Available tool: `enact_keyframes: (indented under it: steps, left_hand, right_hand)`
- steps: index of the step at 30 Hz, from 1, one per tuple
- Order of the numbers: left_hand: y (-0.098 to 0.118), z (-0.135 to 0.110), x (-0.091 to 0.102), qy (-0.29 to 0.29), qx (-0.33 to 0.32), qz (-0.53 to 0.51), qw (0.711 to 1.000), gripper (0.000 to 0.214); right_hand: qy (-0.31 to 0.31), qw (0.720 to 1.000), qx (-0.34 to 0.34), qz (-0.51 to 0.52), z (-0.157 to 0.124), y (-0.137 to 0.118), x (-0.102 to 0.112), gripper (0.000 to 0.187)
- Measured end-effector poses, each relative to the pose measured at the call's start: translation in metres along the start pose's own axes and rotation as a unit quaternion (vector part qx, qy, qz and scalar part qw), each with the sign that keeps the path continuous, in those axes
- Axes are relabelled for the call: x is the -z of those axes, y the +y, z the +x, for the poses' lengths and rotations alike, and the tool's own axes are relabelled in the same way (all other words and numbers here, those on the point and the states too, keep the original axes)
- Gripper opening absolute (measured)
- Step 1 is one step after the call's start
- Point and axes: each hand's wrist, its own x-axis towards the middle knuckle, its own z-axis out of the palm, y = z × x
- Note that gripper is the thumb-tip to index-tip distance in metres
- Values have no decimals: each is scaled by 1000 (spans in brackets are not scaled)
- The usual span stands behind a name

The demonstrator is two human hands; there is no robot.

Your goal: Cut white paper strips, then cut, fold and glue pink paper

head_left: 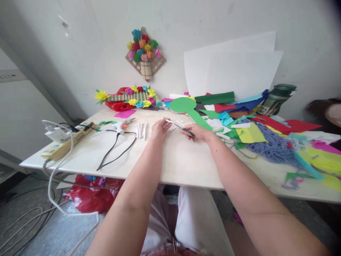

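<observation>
My right hand (pixel 199 133) is closed around the dark handles of a pair of scissors (pixel 190 134). The blades point left, towards my left hand (pixel 159 128), whose fingers pinch a thin white paper roll (pixel 168 121). Blades and roll meet near my left fingertips; whether they touch I cannot tell. Several short white rolls (pixel 141 131) lie side by side on the table just left of that hand. Small white pieces (pixel 180 122) are scattered between the two hands. Behind them lies a green paddle-shaped cutout (pixel 182 104), its handle reaching towards the right.
A glue gun (pixel 121 126) with a black cord and a power strip (pixel 68 140) sit at the left. Coloured paper (pixel 250 133), blue-grey yarn (pixel 277 151) and a green bottle (pixel 278 99) crowd the right. Paper-flower crafts (pixel 128 96) lie at the back.
</observation>
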Motion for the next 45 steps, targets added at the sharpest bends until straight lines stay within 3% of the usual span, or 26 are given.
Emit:
enact_keyframes:
  steps: [24, 32, 45]
  left_hand:
    - [3, -3, -1, 7, 6, 4, 1000, 9]
    - [3, -4, -2, 14, 9, 8, 1000, 9]
    - [7, -3, -2, -6, -4, 14, 1000, 10]
  right_hand:
    - [-4, 999, 29, 16, 6, 7, 5, 17]
    - [6, 999, 40, 6, 11, 14, 7, 26]
    - [62, 991, 66, -99, 11, 16, 9, 35]
